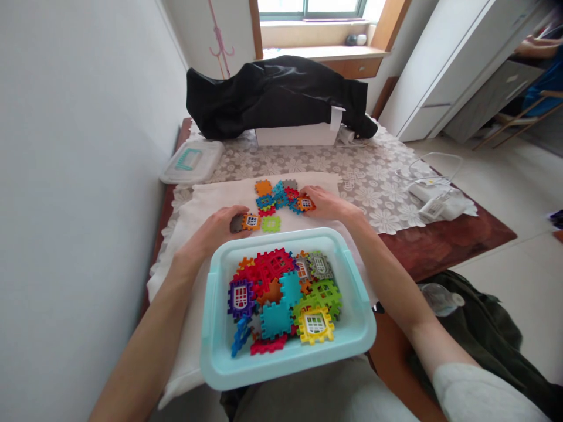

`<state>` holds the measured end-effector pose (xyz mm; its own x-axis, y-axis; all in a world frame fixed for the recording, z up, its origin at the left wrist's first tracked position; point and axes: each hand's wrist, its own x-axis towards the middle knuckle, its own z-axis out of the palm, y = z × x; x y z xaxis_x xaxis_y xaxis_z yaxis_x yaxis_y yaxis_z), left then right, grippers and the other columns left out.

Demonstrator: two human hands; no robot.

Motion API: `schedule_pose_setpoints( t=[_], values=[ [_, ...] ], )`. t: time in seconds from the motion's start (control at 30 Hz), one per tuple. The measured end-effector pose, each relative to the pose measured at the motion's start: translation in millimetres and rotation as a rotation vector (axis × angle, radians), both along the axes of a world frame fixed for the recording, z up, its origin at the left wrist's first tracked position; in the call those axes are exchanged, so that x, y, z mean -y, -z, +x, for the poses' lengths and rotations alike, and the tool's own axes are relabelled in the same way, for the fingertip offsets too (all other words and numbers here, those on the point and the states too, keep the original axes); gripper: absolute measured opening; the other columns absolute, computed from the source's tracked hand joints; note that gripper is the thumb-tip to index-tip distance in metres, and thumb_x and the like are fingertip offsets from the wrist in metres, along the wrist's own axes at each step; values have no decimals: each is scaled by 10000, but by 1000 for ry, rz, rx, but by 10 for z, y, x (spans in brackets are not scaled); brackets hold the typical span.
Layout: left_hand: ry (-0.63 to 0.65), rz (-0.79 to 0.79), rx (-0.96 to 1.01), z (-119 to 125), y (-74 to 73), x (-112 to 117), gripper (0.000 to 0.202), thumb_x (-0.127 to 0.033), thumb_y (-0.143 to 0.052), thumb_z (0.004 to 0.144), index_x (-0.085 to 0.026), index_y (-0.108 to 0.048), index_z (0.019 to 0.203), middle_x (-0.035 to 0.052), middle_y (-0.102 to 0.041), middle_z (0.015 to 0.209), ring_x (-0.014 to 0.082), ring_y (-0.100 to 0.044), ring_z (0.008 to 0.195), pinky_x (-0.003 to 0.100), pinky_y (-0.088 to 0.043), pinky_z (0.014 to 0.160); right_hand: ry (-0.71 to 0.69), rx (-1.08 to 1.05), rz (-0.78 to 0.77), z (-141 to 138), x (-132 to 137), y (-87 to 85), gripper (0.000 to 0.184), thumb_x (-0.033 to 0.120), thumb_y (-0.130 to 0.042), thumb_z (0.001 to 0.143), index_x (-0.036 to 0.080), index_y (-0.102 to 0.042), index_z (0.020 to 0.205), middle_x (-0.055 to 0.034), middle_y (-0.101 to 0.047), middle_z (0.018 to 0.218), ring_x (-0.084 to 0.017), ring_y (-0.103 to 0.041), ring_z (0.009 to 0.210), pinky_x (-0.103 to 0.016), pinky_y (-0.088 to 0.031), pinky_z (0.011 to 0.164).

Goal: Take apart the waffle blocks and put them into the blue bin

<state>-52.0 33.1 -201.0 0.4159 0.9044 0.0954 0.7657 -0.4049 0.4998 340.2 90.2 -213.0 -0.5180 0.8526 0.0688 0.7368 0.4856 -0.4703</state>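
My left hand [215, 231] grips the edge of an orange window tile [251, 221] joined to a grey tile [236, 223]. A lime-green tile [271, 224] lies just right of them. My right hand [325, 205] has its fingertips on another orange window tile [305, 203], at the edge of a loose heap of interlocking plastic tiles [272, 196] on a white cloth [211, 202]. Nearer me, a pale blue plastic tub [285, 366] is full of large red, green, blue, yellow and purple tiles [277, 299].
A lace tablecloth [373, 199] covers the table. Behind stand a black fabric bundle [272, 97] on a white box [294, 135] and a clear plastic lid [191, 162]. A white wall runs along the left. White cables and adapters [433, 202] lie right. Another person's arm [536, 47] shows far right.
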Motion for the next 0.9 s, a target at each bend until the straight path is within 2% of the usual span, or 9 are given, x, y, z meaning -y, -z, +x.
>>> schedule_pose_setpoints(
  t=[0.2, 0.33, 0.47, 0.53, 0.73, 0.9],
  values=[
    [-17, -21, 55, 51, -33, 21, 573, -622, -855, 905, -214, -833, 1307, 138, -833, 1241, 351, -792, 1102, 479, -625, 1063, 12, -54, 17, -15, -11, -3, 426, 249, -863, 922, 232, -709, 1319, -137, -797, 1347, -352, -741, 1290, -489, -592, 1145],
    [-5, -41, 77, 118, -22, 31, 604, -674, -833, 915, -200, -849, 1290, 145, -838, 1215, 345, -796, 1068, 472, -638, 1037, 34, -48, 31, -34, -29, 18, 400, 277, -896, 906, 220, -724, 1263, -140, -803, 1299, -356, -753, 1232, -478, -604, 1084],
    [-13, -6, 58, 194, -37, 61, 641, -632, -822, 931, -196, -812, 1400, 172, -811, 1383, 391, -774, 1251, 509, -598, 1165, 36, -61, 53, -47, -41, 60, 415, 268, -906, 899, 233, -724, 1271, -140, -788, 1360, -366, -741, 1264, -493, -604, 1102],
    [-5, -3, 39, 213, -44, 65, 640, -645, -804, 946, -195, -813, 1401, 183, -804, 1401, 406, -760, 1293, 528, -586, 1186, 32, -77, 67, -50, -48, 87, 447, 271, -914, 899, 234, -721, 1300, -145, -779, 1387, -369, -732, 1295, -501, -600, 1127],
    [-15, -8, 22, 208, -40, 53, 653, -706, -813, 923, -183, -846, 1314, 185, -830, 1255, 380, -800, 1111, 521, -628, 1085, 46, -102, 72, -55, -71, 161, 553, 325, -941, 900, 226, -712, 1393, -153, -767, 1445, -375, -711, 1374, -524, -569, 1206],
    [-47, -37, 134, 186, -25, 61, 615, -690, -845, 893, -197, -853, 1259, 142, -859, 1241, 339, -807, 1038, 466, -643, 991, 43, -112, 95, -51, -79, 193, 581, 374, -929, 915, 235, -698, 1430, -139, -764, 1444, -367, -714, 1366, -514, -566, 1203]
  ],
)
